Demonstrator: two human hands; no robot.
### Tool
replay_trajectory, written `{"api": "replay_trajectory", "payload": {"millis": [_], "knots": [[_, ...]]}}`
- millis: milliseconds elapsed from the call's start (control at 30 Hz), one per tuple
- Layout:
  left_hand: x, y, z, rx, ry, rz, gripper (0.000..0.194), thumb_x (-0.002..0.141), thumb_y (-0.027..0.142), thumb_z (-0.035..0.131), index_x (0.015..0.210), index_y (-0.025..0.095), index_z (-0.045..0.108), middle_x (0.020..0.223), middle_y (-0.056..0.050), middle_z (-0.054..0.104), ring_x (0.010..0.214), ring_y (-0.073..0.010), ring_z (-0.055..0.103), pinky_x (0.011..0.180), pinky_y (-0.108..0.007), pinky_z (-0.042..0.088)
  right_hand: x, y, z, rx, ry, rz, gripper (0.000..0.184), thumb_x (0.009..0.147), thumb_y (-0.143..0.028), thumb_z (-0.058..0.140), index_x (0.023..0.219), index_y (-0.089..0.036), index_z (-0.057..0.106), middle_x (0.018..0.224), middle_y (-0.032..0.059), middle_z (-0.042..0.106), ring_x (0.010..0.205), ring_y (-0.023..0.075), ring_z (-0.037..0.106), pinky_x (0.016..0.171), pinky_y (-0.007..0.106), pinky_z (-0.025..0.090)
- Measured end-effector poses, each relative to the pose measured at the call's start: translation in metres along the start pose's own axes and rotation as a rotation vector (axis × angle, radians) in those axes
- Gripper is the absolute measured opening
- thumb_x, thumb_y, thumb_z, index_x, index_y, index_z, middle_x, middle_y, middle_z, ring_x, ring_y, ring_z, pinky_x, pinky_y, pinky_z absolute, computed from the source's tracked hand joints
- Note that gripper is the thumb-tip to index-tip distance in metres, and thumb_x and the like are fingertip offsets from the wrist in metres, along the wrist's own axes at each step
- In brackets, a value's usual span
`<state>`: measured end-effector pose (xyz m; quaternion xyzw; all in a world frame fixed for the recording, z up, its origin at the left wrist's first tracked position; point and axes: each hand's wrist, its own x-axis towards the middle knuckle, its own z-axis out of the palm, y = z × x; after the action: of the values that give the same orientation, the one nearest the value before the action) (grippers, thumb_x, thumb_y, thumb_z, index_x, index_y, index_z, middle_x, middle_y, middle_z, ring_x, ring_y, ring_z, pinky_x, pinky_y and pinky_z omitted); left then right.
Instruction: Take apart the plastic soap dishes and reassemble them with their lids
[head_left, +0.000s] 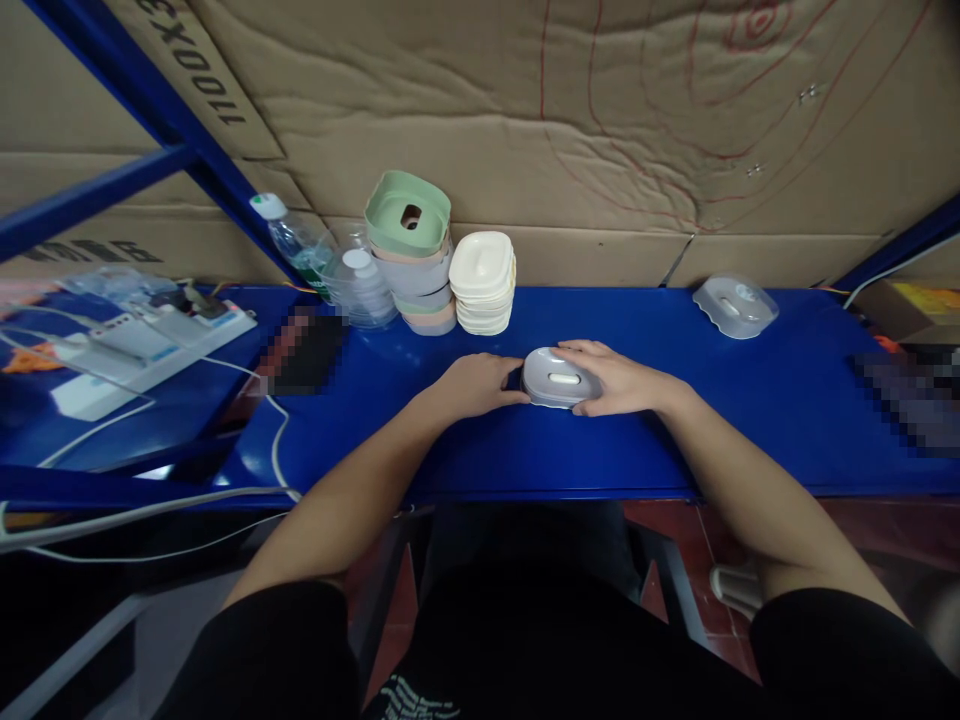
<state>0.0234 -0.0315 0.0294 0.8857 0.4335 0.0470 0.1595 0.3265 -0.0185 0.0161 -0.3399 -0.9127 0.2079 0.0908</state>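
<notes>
A small grey soap box (541, 388) with a see-through lid (541, 362) sits on the blue table in front of me. A pale oblong piece shows in the middle of its top. My right hand (616, 378) grips it from the right, fingers along the far edge and thumb at the near one. From the left, the thumb and fingers of my left hand (484, 385) close on its side. Behind it stand a pile of cream trays (482, 285) and a stack of coloured box bases (409, 215), a green one on top.
Another clear lid (736, 306) lies at the back right of the blue table (600, 460). Back left are a water bottle (296, 240) and clear plastic containers (361, 285). A white power strip (150, 360) with cables lies left. Cardboard (450, 90) walls the back.
</notes>
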Motion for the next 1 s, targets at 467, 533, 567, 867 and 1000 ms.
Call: {"api": "replay_trajectory", "payload": {"millis": [467, 533, 567, 867, 1000], "knots": [[-0.035, -0.106, -0.061, 0.121, 1.287, -0.402, 0.023, 0.091, 0.032, 0.071, 0.11, 0.02, 0.075, 0.125, -0.014, 0.069, 0.127, -0.0337, 0.062, 0.115, -0.055, 0.045, 0.0, 0.005, 0.005, 0.01, 0.044, -0.003, 0.11, 0.081, -0.076, 0.082, 0.172, -0.032, 0.037, 0.178, 0.0157, 0.034, 0.16, 0.0494, 0.037, 0.126, 0.072, 0.037], [-0.042, -0.125, -0.064, 0.068, 1.24, -0.573, 0.032, 0.086, 0.032, 0.074, 0.115, 0.021, 0.074, 0.143, -0.018, 0.06, 0.142, -0.0409, 0.051, 0.122, -0.064, 0.036, 0.0, 0.006, 0.005, 0.009, 0.051, -0.002, 0.112, 0.08, -0.076, 0.082, 0.172, -0.033, 0.036, 0.178, 0.016, 0.035, 0.159, 0.0501, 0.038, 0.126, 0.073, 0.038], [-0.043, -0.132, -0.064, 0.027, 1.198, -0.647, 0.034, 0.084, 0.034, 0.075, 0.116, 0.022, 0.074, 0.148, -0.019, 0.058, 0.145, -0.0437, 0.047, 0.123, -0.067, 0.032, 0.0, 0.006, 0.005, 0.008, 0.053, 0.0, 0.112, 0.08, -0.077, 0.083, 0.172, -0.033, 0.036, 0.177, 0.0159, 0.035, 0.159, 0.0502, 0.039, 0.125, 0.074, 0.038], [-0.043, -0.142, -0.06, -0.063, 1.027, -0.772, 0.029, 0.085, 0.044, 0.069, 0.106, 0.024, 0.072, 0.137, -0.016, 0.068, 0.143, -0.0441, 0.052, 0.127, -0.07, 0.021, 0.001, 0.003, 0.003, 0.013, 0.044, 0.011, 0.112, 0.079, -0.078, 0.082, 0.171, -0.029, 0.039, 0.175, 0.0179, 0.04, 0.157, 0.0486, 0.042, 0.126, 0.071, 0.039], [-0.043, -0.141, -0.061, -0.086, 1.025, -0.776, 0.03, 0.087, 0.049, 0.07, 0.105, 0.025, 0.071, 0.138, -0.016, 0.066, 0.145, -0.0441, 0.051, 0.126, -0.07, 0.021, 0.001, 0.003, 0.003, 0.008, 0.04, 0.011, 0.113, 0.079, -0.079, 0.081, 0.171, -0.027, 0.04, 0.174, 0.0193, 0.04, 0.157, 0.0485, 0.042, 0.126, 0.071, 0.039]]}}
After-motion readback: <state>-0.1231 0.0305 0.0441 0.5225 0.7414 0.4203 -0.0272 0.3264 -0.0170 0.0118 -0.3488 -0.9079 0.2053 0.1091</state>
